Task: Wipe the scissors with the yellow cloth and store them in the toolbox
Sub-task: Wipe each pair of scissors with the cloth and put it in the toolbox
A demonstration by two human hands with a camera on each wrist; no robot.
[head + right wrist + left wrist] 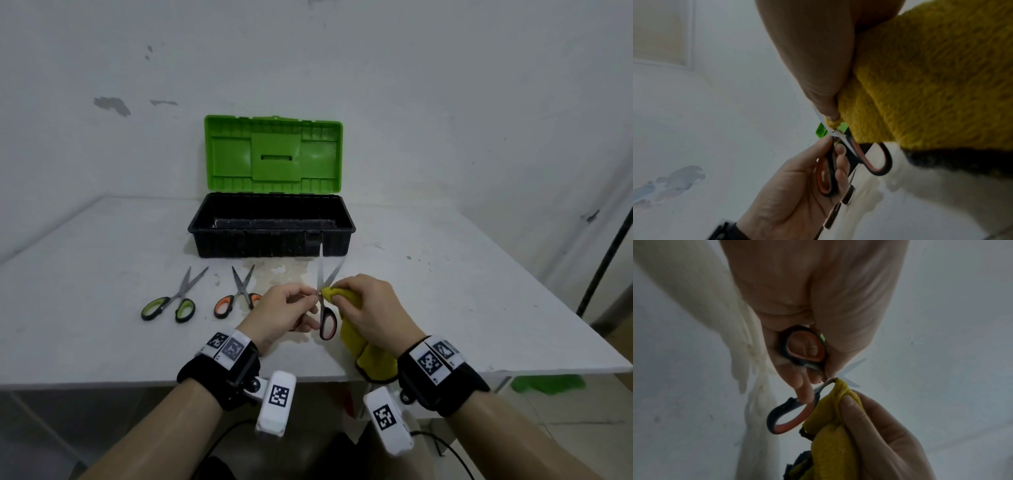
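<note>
— Where are the scissors being cleaned?

— The red-handled scissors [325,308] are held up over the desk [102,308], just in front of the toolbox [272,236], blades spread and pointing at it. The left hand [281,313] has its fingers curled round one handle loop.

— And the cloth?

— The yellow cloth [356,329] is bunched in the right hand [373,308], whose thumb and fingers pinch a fold of it against the blades near the pivot. The rest hangs down to the desk edge.

— The toolbox?

— Black base, green lid [274,154] standing open against the wall.

— Anything else?

— Two more pairs lie flat to the left: green-handled scissors [171,301] and orange-handled scissors [236,294], both with blades parted.
</note>
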